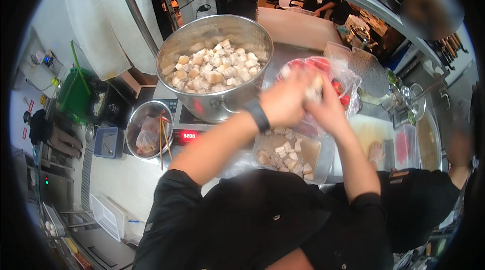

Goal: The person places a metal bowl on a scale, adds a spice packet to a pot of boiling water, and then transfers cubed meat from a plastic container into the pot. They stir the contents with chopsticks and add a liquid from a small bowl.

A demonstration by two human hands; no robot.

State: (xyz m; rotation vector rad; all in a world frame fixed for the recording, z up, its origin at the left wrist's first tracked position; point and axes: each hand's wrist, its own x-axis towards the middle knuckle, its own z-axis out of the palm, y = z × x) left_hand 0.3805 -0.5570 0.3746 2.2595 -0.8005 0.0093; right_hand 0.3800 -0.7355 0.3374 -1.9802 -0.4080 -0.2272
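Observation:
My left hand point(286, 95), blurred by motion and with a black band at its wrist, is raised beside the large steel pot point(210, 97). My right hand point(324, 105) meets it, and pale chunks point(314, 90) show between the two. Both are above a clear plastic bag point(350, 76) with red peppers or tomatoes point(337, 88) in it. Cubes of pale meat point(223, 67) fill much of the pot. Below my hands, a clear plastic tub point(318, 156) holds more meat cubes point(290, 152) in cloudy liquid.
Left of the pot's base stands a steel bowl point(130, 126) with bagged meat and chopsticks point(161, 141). The pot is on an induction cooker with a lit display point(188, 135). A co-worker's hand point(376, 151) rests by a cutting board point(367, 129) at right. A metal shelf rail runs overhead.

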